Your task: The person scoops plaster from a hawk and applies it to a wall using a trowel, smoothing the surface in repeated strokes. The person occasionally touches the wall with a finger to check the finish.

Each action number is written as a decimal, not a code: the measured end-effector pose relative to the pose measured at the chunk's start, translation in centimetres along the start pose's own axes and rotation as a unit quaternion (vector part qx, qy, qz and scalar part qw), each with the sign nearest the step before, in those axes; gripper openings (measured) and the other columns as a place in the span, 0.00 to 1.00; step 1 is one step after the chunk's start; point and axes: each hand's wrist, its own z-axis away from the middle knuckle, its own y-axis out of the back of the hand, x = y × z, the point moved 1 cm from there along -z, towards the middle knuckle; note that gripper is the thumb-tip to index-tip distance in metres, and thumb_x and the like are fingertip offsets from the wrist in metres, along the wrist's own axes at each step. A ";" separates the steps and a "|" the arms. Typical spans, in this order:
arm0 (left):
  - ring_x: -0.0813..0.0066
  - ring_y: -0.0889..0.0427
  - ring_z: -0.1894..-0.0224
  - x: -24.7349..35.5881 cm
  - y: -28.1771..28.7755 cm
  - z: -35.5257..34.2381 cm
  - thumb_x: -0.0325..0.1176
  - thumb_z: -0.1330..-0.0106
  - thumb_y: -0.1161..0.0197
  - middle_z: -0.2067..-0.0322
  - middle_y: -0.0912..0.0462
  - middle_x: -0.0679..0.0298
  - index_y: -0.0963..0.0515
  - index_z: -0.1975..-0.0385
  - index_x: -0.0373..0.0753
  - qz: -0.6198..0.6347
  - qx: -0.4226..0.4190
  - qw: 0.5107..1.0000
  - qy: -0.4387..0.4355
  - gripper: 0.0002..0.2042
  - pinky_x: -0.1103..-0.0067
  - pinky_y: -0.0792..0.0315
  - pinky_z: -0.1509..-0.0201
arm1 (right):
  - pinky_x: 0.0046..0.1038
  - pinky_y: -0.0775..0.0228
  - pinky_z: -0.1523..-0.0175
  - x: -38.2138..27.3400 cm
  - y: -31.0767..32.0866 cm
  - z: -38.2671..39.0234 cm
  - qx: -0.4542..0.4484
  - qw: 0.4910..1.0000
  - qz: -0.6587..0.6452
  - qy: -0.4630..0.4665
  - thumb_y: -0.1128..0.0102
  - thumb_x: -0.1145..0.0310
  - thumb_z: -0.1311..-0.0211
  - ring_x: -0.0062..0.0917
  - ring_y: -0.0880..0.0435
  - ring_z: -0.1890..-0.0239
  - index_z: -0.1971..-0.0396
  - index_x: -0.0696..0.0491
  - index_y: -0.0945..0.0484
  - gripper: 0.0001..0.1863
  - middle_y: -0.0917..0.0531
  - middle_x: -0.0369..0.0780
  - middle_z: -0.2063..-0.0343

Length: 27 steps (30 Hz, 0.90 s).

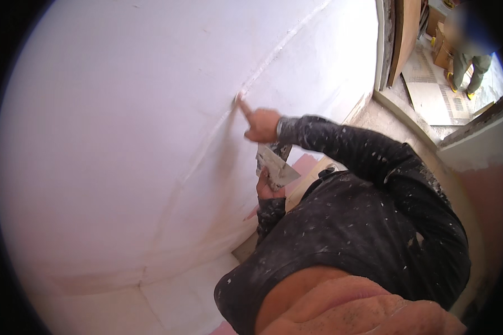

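One finger of the right hand (264, 124) extends to the seam (274, 53), others curled; pressing could dent it if wet. Nearer, the left hand (270, 190) pinches a scraper (283, 173).

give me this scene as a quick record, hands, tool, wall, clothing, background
left hand: holds the tool
right hand: index finger extended, tip at the pale line; exact contact unclear
tool: flat, roughly triangular blade
wall: whitish, pale line running diagonally
clothing: dark top with white specks
background: another person in green trousers, near cardboard boxes
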 end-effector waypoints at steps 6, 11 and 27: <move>0.60 0.27 0.41 -0.1 1.5 0.0 0.32 0.31 0.44 0.44 0.25 0.57 0.34 0.40 0.35 -0.003 0.012 1.000 -0.019 0.21 0.61 0.35 0.35 | 0.35 0.23 0.55 8.8 6.4 -0.3 0.211 0.971 -0.087 0.068 0.41 0.71 0.50 0.40 0.15 0.65 0.70 0.58 0.19 0.08 0.27 0.47 0.41; 0.61 0.26 0.42 -0.1 0.7 0.0 0.33 0.30 0.45 0.45 0.24 0.58 0.32 0.41 0.36 0.007 0.015 1.000 -0.018 0.19 0.61 0.34 0.36 | 0.30 0.26 0.50 16.8 20.1 -1.4 0.286 0.942 -0.006 -0.174 0.48 0.73 0.43 0.35 0.17 0.60 0.30 0.61 0.56 0.42 0.16 0.48 0.62; 0.61 0.27 0.42 0.4 0.3 0.3 0.33 0.31 0.45 0.44 0.25 0.57 0.34 0.40 0.36 0.002 0.002 1.000 0.001 0.21 0.62 0.34 0.36 | 0.36 0.33 0.64 13.7 20.2 1.0 0.190 0.974 -0.048 -0.110 0.59 0.55 0.40 0.36 0.26 0.67 0.52 0.58 0.34 0.23 0.23 0.47 0.69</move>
